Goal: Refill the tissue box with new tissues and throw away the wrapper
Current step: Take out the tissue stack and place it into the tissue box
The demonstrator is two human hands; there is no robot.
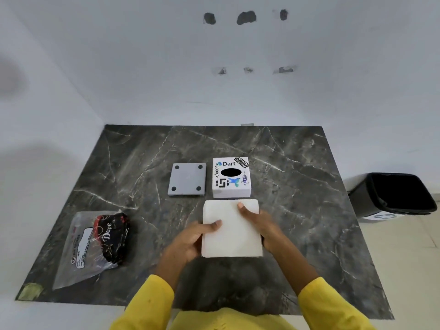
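Note:
A white stack of tissues (234, 232) is held above the dark marble table (297, 186), near its front middle. My left hand (197, 236) grips the stack's left edge with the thumb on top. My right hand (258, 222) grips its right edge the same way. Just beyond the stack stands the white tissue box (231, 177), covered in stickers, with a dark oval opening on top. Its grey base plate (187, 179) with round black feet lies to the left of the box. A crumpled clear and black plastic wrapper (95, 244) lies at the front left.
A black waste bin (392, 196) stands open on the floor to the right of the table. White walls close off the back and left. A piece of greenish tape (29, 291) sticks to the table's front left corner.

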